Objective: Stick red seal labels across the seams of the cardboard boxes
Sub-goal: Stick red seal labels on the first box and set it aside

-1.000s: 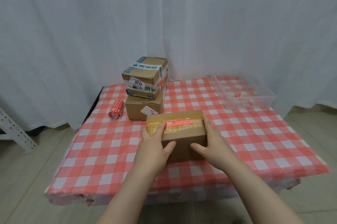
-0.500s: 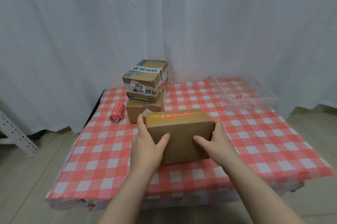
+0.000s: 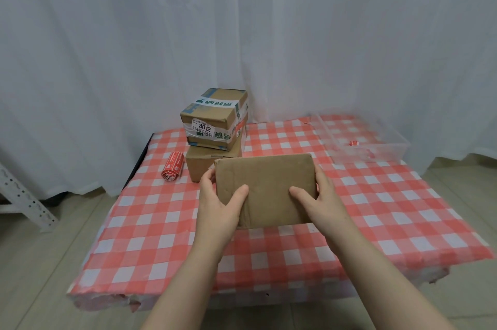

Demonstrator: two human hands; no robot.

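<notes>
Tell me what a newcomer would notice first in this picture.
First, the plain cardboard box held at the middle of the red-checked table, left hand and right hand gripping its sides. Behind it a taped box marked 3012 sits on a lower box, with a roll of red seal labels to their left. A clear plastic tray sits far right.
</notes>
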